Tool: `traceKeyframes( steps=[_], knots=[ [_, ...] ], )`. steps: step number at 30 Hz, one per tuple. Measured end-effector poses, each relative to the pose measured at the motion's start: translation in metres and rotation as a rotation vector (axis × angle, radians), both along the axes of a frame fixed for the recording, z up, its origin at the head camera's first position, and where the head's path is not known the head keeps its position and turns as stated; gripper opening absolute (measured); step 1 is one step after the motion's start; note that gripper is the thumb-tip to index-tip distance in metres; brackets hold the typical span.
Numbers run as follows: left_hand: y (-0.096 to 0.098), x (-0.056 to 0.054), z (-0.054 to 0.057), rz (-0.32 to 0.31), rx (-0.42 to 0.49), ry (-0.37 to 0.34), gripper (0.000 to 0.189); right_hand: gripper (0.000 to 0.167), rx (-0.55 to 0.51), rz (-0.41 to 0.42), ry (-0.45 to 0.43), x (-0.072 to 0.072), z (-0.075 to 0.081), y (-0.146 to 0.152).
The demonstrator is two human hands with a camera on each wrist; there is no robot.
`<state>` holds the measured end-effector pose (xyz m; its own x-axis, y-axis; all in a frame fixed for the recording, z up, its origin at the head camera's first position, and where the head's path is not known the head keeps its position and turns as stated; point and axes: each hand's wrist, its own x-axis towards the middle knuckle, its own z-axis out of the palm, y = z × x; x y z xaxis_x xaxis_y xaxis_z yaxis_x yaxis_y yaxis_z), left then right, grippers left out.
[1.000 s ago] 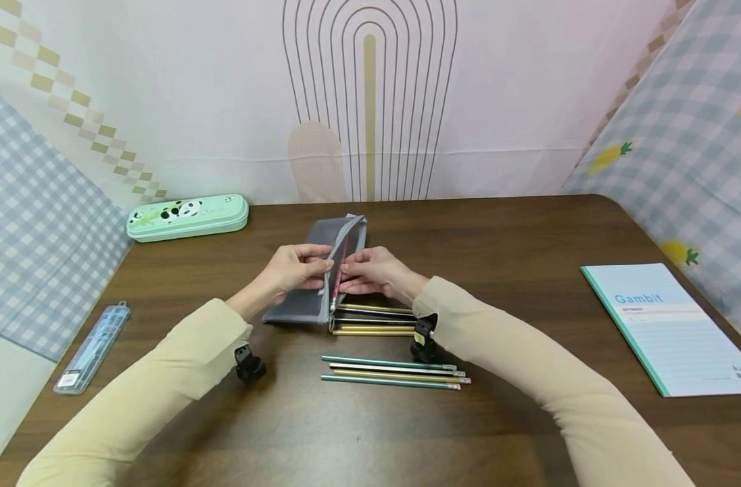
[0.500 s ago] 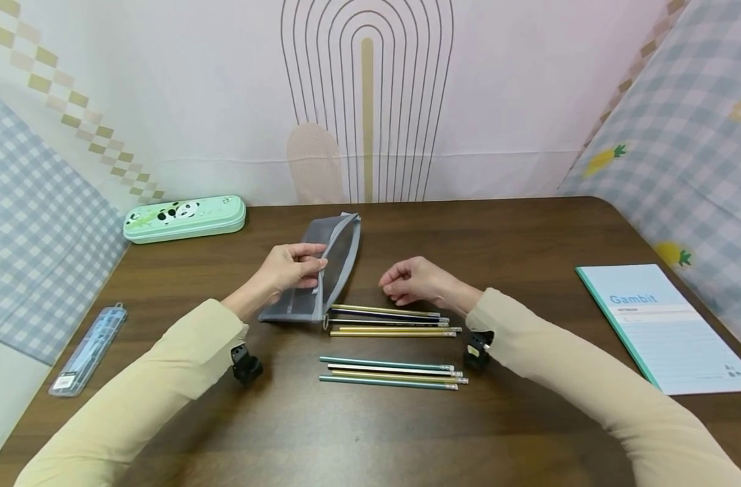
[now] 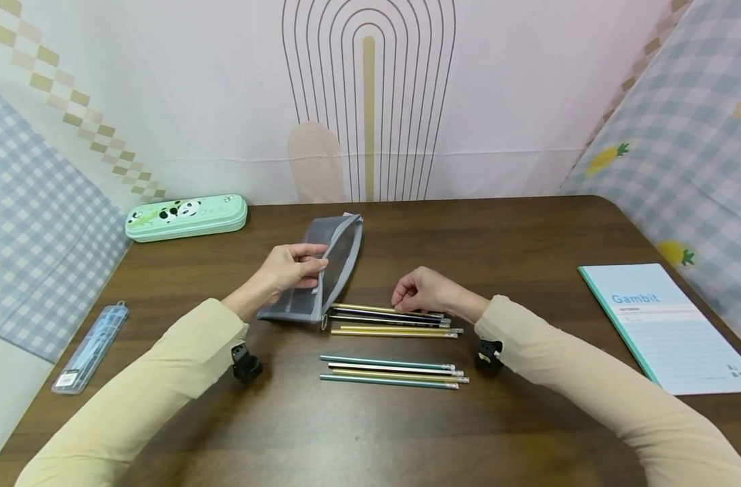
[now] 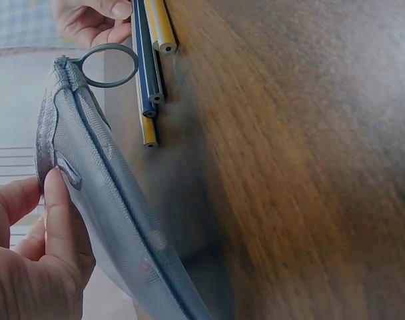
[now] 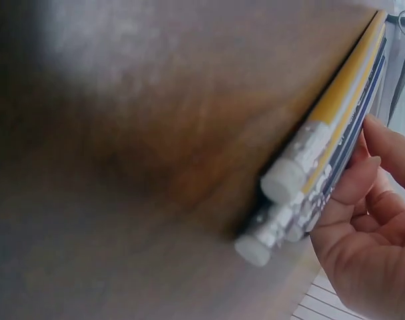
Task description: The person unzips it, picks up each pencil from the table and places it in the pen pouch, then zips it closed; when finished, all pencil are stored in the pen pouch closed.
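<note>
My left hand (image 3: 293,267) pinches the near side of a grey mesh zip pencil pouch (image 3: 309,304), whose mouth gapes toward the right. In the left wrist view, thumb and fingers hold the pouch (image 4: 116,200) beside its zip. My right hand (image 3: 428,292) is bent down over a group of pencils, fingertips at the farthest one, a gold pencil (image 3: 361,308). Beside it lie dark pencils (image 3: 383,319) and more gold pencils (image 3: 395,332). The right wrist view shows the thumb and fingers (image 5: 382,193) against the far side of this group, partly hidden by the white-eraser pencils (image 5: 302,153).
A second row of pencils (image 3: 389,383), teal, white and gold, lies nearer the front. At the back left sits a mint panda pencil case (image 3: 188,220). A slim clear plastic case (image 3: 90,348) lies at the left, and a Gambit notebook (image 3: 675,338) at the right.
My right hand has left the pouch's mouth, where it held a pinkish-red pencil, and moved right and down to the upper pencil group. My left hand keeps its hold on the pouch.
</note>
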<state>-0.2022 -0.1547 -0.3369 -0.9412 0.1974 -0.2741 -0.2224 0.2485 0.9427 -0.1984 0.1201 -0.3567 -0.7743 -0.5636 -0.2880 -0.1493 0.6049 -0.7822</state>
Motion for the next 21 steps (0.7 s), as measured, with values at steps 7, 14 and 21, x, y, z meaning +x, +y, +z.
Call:
traceKeyframes(
  steps=[7,14,21],
  knots=[
    [-0.002,0.000,0.000,-0.001,0.003,-0.001,0.045,0.005,0.070,0.047,0.103,-0.002,0.003,0.002],
    [-0.003,0.000,-0.001,-0.002,-0.003,-0.001,0.046,0.010,0.112,0.148,0.216,-0.002,0.003,0.005],
    [-0.002,0.002,0.002,0.005,0.003,0.011,0.045,0.008,0.087,0.135,0.290,-0.007,0.010,0.022]
  ],
)
